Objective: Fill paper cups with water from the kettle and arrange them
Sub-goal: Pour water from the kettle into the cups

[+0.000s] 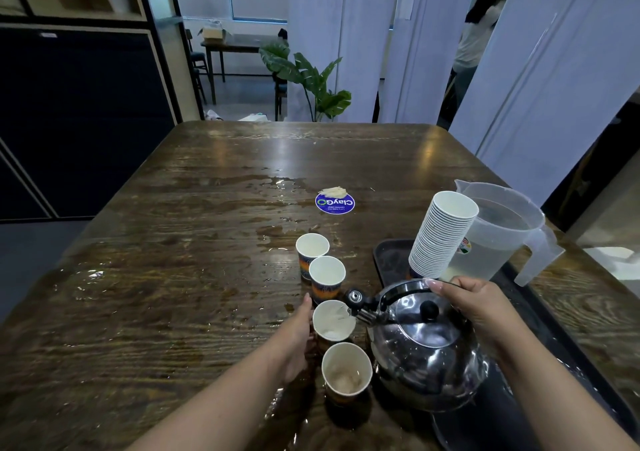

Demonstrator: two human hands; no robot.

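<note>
Several paper cups stand in a line on the wet wooden table. My right hand grips the black handle of a shiny steel kettle, tilted so its spout hangs over the third cup; water streams into it. My left hand holds that cup from its left side. The nearest cup has water in it. Two more cups stand further back; their contents are hard to tell.
A tall stack of paper cups and a clear plastic jug of water stand on a dark tray at the right. A round blue sticker lies mid-table among puddles. A person stands far back right.
</note>
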